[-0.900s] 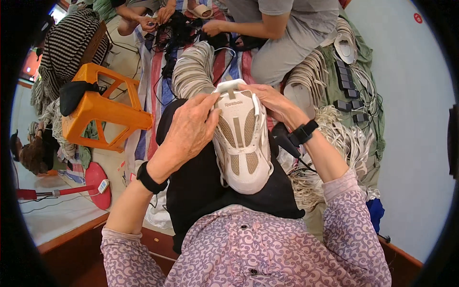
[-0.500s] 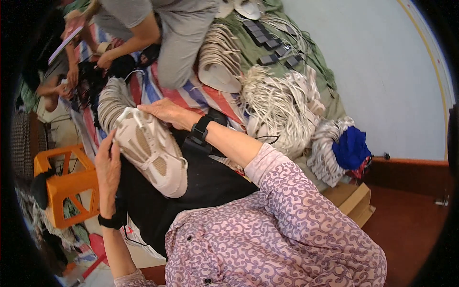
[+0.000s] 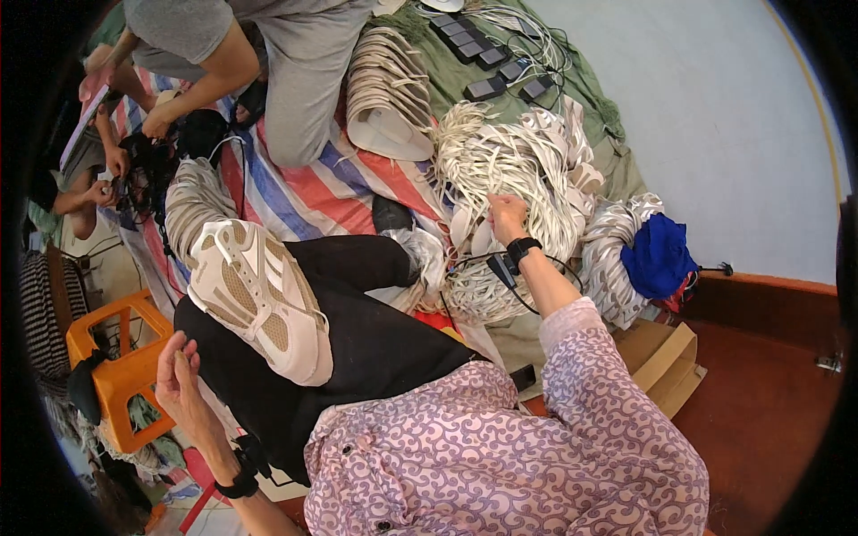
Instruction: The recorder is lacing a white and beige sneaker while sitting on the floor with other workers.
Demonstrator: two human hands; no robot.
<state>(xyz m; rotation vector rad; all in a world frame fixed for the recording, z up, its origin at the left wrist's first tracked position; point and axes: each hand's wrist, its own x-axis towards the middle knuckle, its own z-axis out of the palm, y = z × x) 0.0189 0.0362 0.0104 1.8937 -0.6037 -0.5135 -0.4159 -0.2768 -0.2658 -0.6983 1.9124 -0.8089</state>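
The right hand (image 3: 506,214) reaches far right into a pile of white shoe straps (image 3: 509,170), fingers curled, seemingly gripping 1 strap. The left hand (image 3: 177,375) hangs half open and empty, just left of the beige shoe sole (image 3: 259,299) resting on the black-trousered lap (image 3: 375,330).

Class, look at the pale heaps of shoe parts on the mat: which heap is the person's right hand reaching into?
The tangled heap of white strips in the middle: the right hand rests on it.
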